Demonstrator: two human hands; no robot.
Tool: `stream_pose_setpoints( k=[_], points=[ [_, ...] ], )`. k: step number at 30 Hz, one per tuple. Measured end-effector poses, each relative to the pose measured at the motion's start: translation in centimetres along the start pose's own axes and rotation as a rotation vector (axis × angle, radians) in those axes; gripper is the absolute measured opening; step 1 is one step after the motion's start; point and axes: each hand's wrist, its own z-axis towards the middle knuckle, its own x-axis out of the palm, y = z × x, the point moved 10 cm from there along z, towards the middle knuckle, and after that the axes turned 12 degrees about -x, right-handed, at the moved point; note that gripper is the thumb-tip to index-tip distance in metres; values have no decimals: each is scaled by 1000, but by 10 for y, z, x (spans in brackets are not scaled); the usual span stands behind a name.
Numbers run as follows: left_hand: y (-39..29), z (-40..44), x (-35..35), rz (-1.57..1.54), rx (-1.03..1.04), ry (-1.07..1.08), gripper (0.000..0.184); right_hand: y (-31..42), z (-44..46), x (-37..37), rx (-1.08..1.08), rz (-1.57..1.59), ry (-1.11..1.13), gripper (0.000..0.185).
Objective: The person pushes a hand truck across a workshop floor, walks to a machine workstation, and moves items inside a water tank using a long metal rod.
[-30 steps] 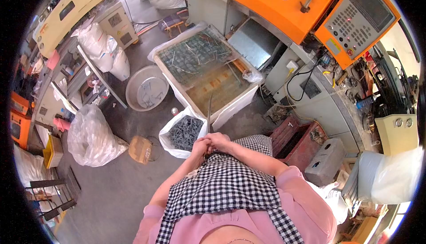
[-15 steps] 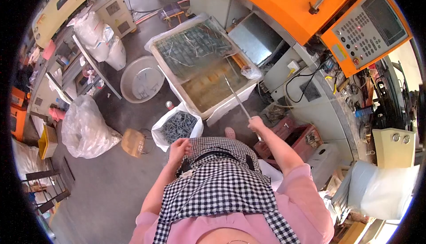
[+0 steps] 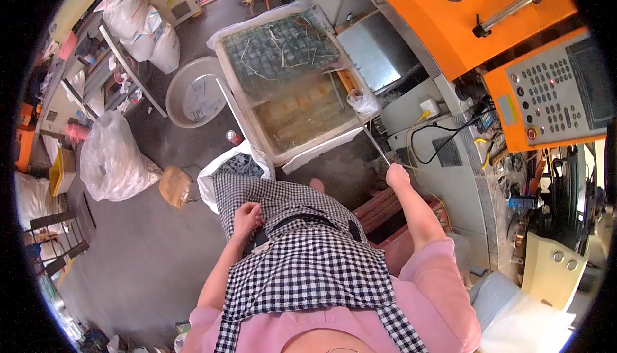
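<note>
My right hand [image 3: 398, 176] is wrapped round a thin metal rod [image 3: 376, 143], held out to the right of the water-filled tub [image 3: 279, 154]. The rod's far end is near the tub's right corner. My left hand [image 3: 247, 217] is raised before the checked apron [image 3: 315, 260], fingers curled; whether anything is in them is too small to tell. Just beyond it stands a white sack [image 3: 207, 186] of dark grey pieces, partly hidden by the apron. Murky water fills the tub's near part, and a dark grid with pale strands lies across its far part.
A round metal basin [image 3: 177, 105] and a red can [image 3: 233, 137] stand left of the tub. Further left are a clear plastic bag [image 3: 112, 160] and a brown package [image 3: 175, 186]. An orange machine [image 3: 443, 38] and red crate [image 3: 379, 215] are on the right.
My hands, together at first, have parted. My right hand has swung right with the rod, whose end has left the area over the water. The apron now covers part of the sack.
</note>
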Motion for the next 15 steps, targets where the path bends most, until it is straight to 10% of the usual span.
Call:
stream_pose_setpoints(
  k=[15],
  points=[
    [-5, 28, 43, -48, -14, -30, 18, -43, 53, -35, -90, -169, -29, 37]
  ],
)
